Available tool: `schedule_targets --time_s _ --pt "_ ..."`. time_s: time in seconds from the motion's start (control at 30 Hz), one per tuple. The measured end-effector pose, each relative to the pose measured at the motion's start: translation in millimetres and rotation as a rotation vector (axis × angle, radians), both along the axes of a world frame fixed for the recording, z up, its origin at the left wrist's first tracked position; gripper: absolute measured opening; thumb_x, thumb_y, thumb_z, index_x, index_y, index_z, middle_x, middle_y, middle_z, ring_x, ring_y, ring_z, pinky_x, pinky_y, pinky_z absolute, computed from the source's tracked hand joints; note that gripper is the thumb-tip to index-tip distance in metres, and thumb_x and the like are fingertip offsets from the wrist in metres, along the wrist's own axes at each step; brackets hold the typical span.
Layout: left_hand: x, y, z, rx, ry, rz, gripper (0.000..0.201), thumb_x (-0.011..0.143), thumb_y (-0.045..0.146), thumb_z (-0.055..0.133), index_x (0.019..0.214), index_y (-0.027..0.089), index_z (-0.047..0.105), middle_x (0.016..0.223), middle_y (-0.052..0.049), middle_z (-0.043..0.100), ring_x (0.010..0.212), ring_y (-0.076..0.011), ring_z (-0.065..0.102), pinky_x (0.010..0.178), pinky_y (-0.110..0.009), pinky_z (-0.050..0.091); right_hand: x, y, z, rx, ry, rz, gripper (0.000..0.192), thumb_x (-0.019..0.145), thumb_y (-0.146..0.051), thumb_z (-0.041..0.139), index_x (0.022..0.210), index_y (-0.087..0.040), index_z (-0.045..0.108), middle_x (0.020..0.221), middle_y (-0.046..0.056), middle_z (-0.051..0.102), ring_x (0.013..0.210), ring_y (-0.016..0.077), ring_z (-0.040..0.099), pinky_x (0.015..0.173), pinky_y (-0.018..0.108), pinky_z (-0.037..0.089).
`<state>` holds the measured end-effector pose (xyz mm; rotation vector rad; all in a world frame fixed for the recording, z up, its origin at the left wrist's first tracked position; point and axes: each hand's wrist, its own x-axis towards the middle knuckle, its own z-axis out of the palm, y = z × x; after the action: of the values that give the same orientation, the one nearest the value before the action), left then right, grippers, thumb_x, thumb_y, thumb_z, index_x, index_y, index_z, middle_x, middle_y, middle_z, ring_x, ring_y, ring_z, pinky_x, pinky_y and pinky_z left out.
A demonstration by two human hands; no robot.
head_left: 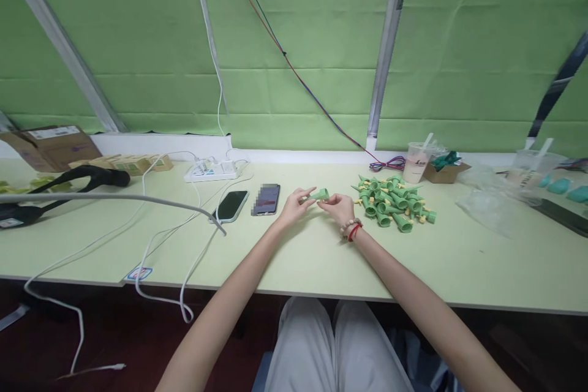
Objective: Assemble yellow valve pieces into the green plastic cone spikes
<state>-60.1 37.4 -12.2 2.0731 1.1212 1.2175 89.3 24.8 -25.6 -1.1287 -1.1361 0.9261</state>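
Over the middle of the pale green table (321, 263), my left hand (294, 205) and my right hand (339, 207) together hold one small green cone-shaped plastic part (318, 196), fingertips pinching it from both ends. My right wrist wears a bead bracelet and a red string. Just right of my right hand lies a pile of several similar green cone parts (392, 202), some with yellow bits.
Two phones (232, 205) (266, 199) lie left of my hands. A white power strip (212, 169) with white cables sits further back. Cardboard boxes (52, 146) and a black tool (68, 179) are far left. Drink cups (417, 161), a small box and plastic bags stand at right.
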Motion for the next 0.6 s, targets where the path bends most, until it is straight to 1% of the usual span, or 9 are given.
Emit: schedule_targets --time_s 0.07,0.1,0.13,0.2,0.33,0.4,0.43,0.5,0.6 --pt "2 -1 -1.2 -0.033 0.033 -0.048 0.04 0.078 0.039 0.053 0.112 0.019 0.062 0.075 -0.001 0.05 0.065 -0.0107 0.046 0.062 -0.023 0.038 3 -1 2.9 0.159 -0.172 -0.089 0.025 0.051 -0.029 0.075 0.05 -0.017 0.053 0.055 -0.001 0.059 0.058 0.0138 0.057 0.065 0.029 0.048" --pt "2 -2 -1.0 -0.062 0.036 -0.081 0.04 0.079 0.04 0.05 0.111 0.019 0.062 0.073 0.0 0.05 0.06 -0.0096 0.044 0.058 -0.023 0.037 5 -1 4.7 0.2 -0.209 -0.1 0.025 0.051 -0.031 0.075 0.052 -0.017 0.053 0.056 -0.001 0.059 0.06 0.0146 0.058 0.066 0.029 0.049" --pt "2 -3 -0.3 -0.094 0.025 -0.109 0.04 0.081 0.041 0.048 0.11 0.018 0.062 0.071 0.0 0.049 0.056 -0.0085 0.042 0.055 -0.022 0.035 5 -1 6.6 0.192 -0.188 -0.081 0.026 0.052 -0.032 0.075 0.055 -0.017 0.054 0.057 -0.001 0.06 0.061 0.015 0.059 0.066 0.029 0.049" --pt "1 -4 2.3 -0.156 -0.035 -0.13 0.042 0.081 0.042 0.046 0.11 0.017 0.062 0.068 0.001 0.049 0.05 -0.0068 0.038 0.051 -0.021 0.033 6 -2 10.9 0.064 -0.039 0.027 0.028 0.054 -0.036 0.074 0.064 -0.018 0.055 0.059 -0.001 0.061 0.061 0.0148 0.06 0.063 0.029 0.051" --pt "-2 -4 7.9 -0.209 -0.162 -0.152 0.05 0.076 0.044 0.053 0.116 0.015 0.059 0.069 0.0 0.052 0.051 -0.006 0.038 0.053 -0.021 0.034 8 -4 19.5 -0.24 0.329 0.442 0.028 0.07 -0.042 0.065 0.08 -0.016 0.059 0.067 0.003 0.065 0.063 0.0126 0.063 0.067 0.026 0.054" --pt "-4 -4 9.2 -0.223 -0.209 -0.194 0.051 0.073 0.044 0.057 0.116 0.015 0.059 0.073 -0.001 0.056 0.053 -0.0062 0.038 0.055 -0.021 0.035 10 -6 22.4 -0.305 0.45 0.633 0.024 0.076 -0.039 0.061 0.083 -0.016 0.061 0.077 0.004 0.068 0.068 0.011 0.064 0.073 0.024 0.053" --pt "-5 -3 9.6 -0.23 -0.231 -0.215 0.051 0.073 0.044 0.058 0.115 0.016 0.06 0.074 -0.002 0.057 0.054 -0.0065 0.038 0.056 -0.021 0.035 11 -7 23.3 -0.322 0.497 0.695 0.021 0.078 -0.036 0.06 0.083 -0.016 0.061 0.08 0.004 0.068 0.07 0.0102 0.065 0.076 0.024 0.053" --pt "-5 -4 10.6 -0.243 -0.264 -0.245 0.05 0.071 0.043 0.06 0.113 0.016 0.061 0.074 -0.002 0.058 0.056 -0.0071 0.039 0.059 -0.022 0.036 13 -7 24.0 -0.328 0.572 0.749 0.014 0.081 -0.029 0.058 0.084 -0.016 0.062 0.081 0.002 0.069 0.072 0.0087 0.065 0.081 0.023 0.052" --pt "-4 -8 13.3 -0.256 -0.266 -0.263 0.047 0.07 0.042 0.062 0.109 0.015 0.064 0.068 -0.001 0.057 0.057 -0.0076 0.04 0.061 -0.023 0.037 16 -6 22.9 -0.327 0.628 0.741 0.009 0.083 -0.02 0.056 0.081 -0.014 0.063 0.079 0.001 0.069 0.076 0.0076 0.065 0.086 0.021 0.05"
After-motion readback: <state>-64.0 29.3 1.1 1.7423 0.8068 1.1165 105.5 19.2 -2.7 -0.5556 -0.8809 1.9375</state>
